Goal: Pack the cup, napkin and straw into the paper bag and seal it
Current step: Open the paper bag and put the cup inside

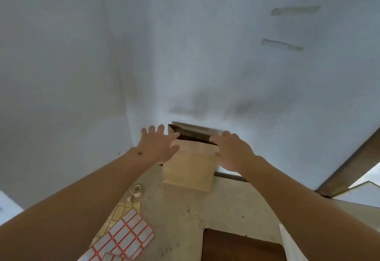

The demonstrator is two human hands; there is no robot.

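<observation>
Head: paper bag (pixel 190 166) between both hands' grip.

A brown paper bag (pixel 190 166) is seen standing upright just below the centre of the frame, at the far edge of a worn tabletop, close against a pale wall. Its mouth is open and dark inside; the contents cannot be made out. The front panel is plain tan, with a horizontal crease across the middle. The upper rim is held apart at both sides: the left hand (pixel 158 147) is laid against the left edge with fingers spread, and the right hand (pixel 232 149) is set on the right edge. The picture is slightly blurred.
</observation>
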